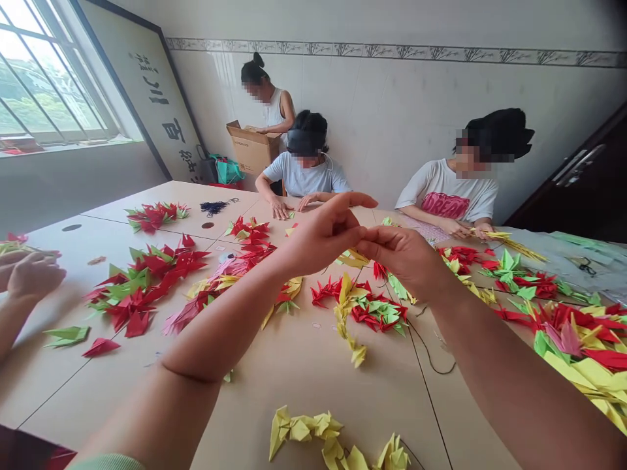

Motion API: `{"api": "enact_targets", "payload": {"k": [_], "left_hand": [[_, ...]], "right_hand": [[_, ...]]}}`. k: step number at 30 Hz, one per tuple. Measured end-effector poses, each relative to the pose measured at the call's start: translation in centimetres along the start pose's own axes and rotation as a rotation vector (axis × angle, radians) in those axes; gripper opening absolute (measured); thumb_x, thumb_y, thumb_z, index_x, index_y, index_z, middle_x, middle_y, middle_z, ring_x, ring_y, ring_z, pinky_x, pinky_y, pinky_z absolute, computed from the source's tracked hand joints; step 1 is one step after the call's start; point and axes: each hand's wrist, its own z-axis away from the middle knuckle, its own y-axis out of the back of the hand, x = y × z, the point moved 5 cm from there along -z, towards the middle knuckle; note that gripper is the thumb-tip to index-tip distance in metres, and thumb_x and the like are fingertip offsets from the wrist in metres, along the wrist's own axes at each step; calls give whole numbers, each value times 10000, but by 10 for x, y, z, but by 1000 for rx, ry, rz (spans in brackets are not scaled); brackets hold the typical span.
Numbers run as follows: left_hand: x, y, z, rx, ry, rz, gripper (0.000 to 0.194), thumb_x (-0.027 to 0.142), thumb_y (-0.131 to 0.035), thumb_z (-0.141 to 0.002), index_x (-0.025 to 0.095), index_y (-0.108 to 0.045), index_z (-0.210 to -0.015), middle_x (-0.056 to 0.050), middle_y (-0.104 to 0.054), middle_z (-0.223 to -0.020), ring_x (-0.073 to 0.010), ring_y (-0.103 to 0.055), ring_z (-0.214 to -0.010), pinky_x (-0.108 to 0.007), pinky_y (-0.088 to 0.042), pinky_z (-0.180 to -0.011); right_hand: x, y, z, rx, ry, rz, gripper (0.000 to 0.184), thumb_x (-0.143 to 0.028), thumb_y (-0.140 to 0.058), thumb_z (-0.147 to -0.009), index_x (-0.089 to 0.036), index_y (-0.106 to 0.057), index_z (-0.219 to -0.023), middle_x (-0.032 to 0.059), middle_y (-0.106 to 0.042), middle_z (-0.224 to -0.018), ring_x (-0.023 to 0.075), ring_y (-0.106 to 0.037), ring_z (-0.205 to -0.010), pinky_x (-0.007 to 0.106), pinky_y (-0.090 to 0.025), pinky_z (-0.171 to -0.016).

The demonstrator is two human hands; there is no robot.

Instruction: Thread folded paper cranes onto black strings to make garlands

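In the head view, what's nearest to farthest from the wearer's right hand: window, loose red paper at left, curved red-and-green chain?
1. Curved red-and-green chain: below the right hand.
2. Loose red paper: on the left.
3. Window: far left, beyond the table.

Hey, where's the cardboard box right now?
In the head view, the cardboard box is at the back, left of centre, in front of the standing person and just right of the turquoise bag.

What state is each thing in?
Left hand: fingers curled, index extended
Right hand: thumb and fingertips pinched
Front yellow paper chain: curved, lying on table
Red-green paper chain: curved
Dark cord: slack
Cardboard box: open, flap up
Window: barred; open or shut unclear
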Motion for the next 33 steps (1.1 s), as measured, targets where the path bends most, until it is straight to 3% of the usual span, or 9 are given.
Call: {"api": "enact_targets", "payload": {"k": [4,9,13,16,18,20,23,27,33], "left_hand": [[-2,-2,-12,15,-10,113,326,126,-560,-820,161,-513,-1141,45,-525,-642,-52,-484,-549,-178,-349,-493],[-26,-10,-7,51,104,236,290,186,-613,-804,146,-543,-1082,41,-539,-619,-55,-486,-528,-177,-350,-467],[-62,-5,5,287,257,556,270,277,-636,-800,186,-559,-1042,58,-530,-616,-36,-452,-491,-162,-334,-461],[-95,-12,21,458,418,846,288,408,-586,-828,201,-553,-1025,34,-575,-695,-50,-514,-553,-170,-404,-535],[-109,-28,30,396,522,957,390,537,-514,-835,195,-562,-1013,-13,-620,-786,-100,-586,-672,-220,-462,-627],[-113,-47,37,247,564,996,500,637,-454,-814,186,-582,-987,-51,-638,-841,-146,-606,-755,-251,-471,-672],[-109,-64,45,113,526,950,393,498,-598,-799,185,-588,-1036,-59,-635,-940,-161,-591,-868,-244,-449,-736],[-106,-67,48,158,523,829,278,314,-692,-768,156,-599,-977,-39,-618,-939,-135,-568,-873,-234,-427,-789],[-114,-75,48,234,534,758,256,322,-675,-782,135,-571,-924,-10,-580,-810,-102,-529,-754,-216,-418,-687]], "right_hand": [[-5,5,-4,9,-14,-29,203,-356,-734,-722,-209,-724,-861,-14,-652,-795,149,-576,-791,291,-458,-722],[19,3,0,2,-58,-75,130,-301,-744,-712,-189,-697,-760,-42,-587,-673,100,-512,-646,245,-430,-635],[41,6,6,91,-106,-259,138,-289,-759,-702,-180,-674,-691,-47,-574,-609,76,-472,-558,202,-396,-536],[58,9,9,214,-164,-398,178,-321,-781,-666,-189,-666,-702,-36,-614,-636,84,-531,-572,199,-436,-540],[67,10,9,284,-161,-431,212,-355,-787,-646,-202,-656,-712,-32,-637,-682,94,-576,-611,208,-475,-574],[76,12,10,352,-155,-455,247,-373,-801,-616,-209,-646,-716,-32,-644,-708,105,-600,-630,220,-500,-587],[88,15,13,425,-144,-456,265,-391,-802,-614,-209,-641,-721,-26,-648,-708,115,-602,-619,236,-512,-588],[102,14,23,454,-127,-393,189,-351,-766,-696,-198,-662,-741,-19,-636,-683,113,-573,-632,224,-487,-611],[121,11,32,438,-123,-284,124,-334,-693,-787,-216,-660,-801,-29,-611,-712,98,-509,-637,193,-433,-583]]}}
